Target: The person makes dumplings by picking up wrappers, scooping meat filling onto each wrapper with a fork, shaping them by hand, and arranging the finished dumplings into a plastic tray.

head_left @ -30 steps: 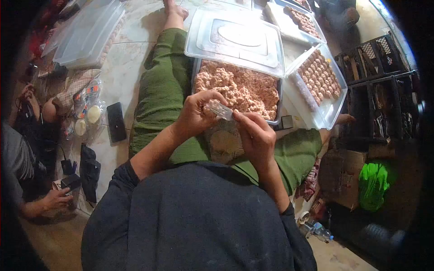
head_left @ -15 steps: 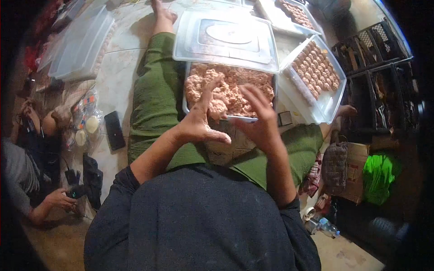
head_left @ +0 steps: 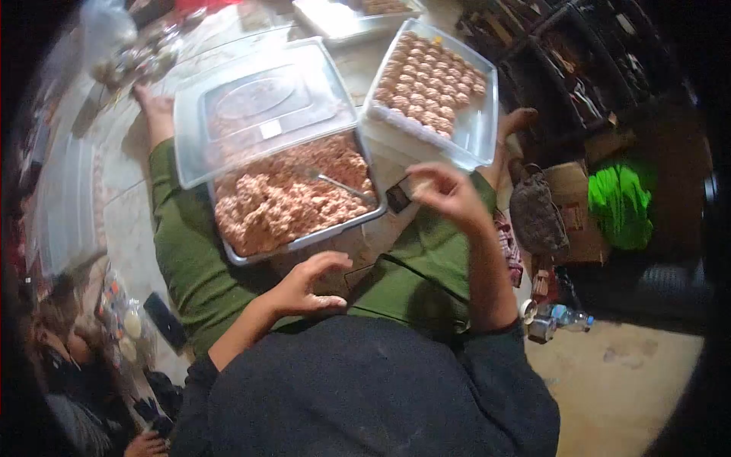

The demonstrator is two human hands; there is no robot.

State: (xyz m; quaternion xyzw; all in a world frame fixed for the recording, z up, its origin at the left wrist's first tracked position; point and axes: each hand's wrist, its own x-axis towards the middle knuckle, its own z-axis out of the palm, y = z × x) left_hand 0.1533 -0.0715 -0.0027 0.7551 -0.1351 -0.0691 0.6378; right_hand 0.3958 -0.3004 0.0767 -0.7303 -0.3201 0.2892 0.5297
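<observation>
A lump (head_left: 422,185) is pinched by the right hand (head_left: 451,196); beyond its fingers meatballs (head_left: 431,85) are ranged. The left hand (head_left: 304,288) is spread.

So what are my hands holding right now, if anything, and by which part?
Your right hand seems to pinch a small pale lump between thumb and fingers; blur hides exactly where. Your left hand looks empty.

The spoon (head_left: 344,186), held between both hands a second ago, has been laid on the ground meat (head_left: 266,209). The hands have been drawn apart: the left (head_left: 303,288), which cupped a lump of meat half a second ago, has been lowered empty towards the lap, while the right (head_left: 451,196) has been carried towards the box of meatballs (head_left: 478,126), a blurred pale lump (head_left: 423,186) pinched at its fingertips.
</observation>
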